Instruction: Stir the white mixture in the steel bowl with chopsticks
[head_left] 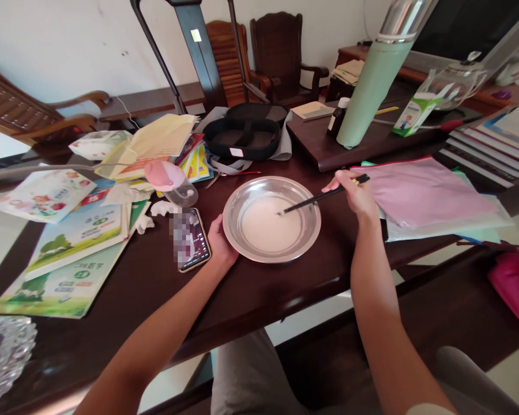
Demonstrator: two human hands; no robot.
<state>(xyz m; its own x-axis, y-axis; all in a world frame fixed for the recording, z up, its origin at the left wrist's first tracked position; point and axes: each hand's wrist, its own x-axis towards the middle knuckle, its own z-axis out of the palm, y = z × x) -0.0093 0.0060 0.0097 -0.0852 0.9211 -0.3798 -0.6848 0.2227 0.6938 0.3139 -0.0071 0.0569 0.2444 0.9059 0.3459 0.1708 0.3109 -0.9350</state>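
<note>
A round steel bowl point(271, 190) holding a white liquid or batter point(266, 226) sits on the dark wooden table point(259, 288). My left hand point(219, 241) grips the bowl's left rim, fingers curled under it. My right hand point(355, 193) is closed on dark chopsticks point(320, 197), whose tips dip into the white mixture near the bowl's middle.
A phone point(192, 239) lies just left of the bowl. Picture books point(75, 242) and papers cover the left side. Behind the bowl are a black case point(242, 135) and a pink-lidded bottle point(173, 181). A green flask point(374, 80), a small dark bottle point(337, 117), folders point(419, 193) and stacked books stand to the right.
</note>
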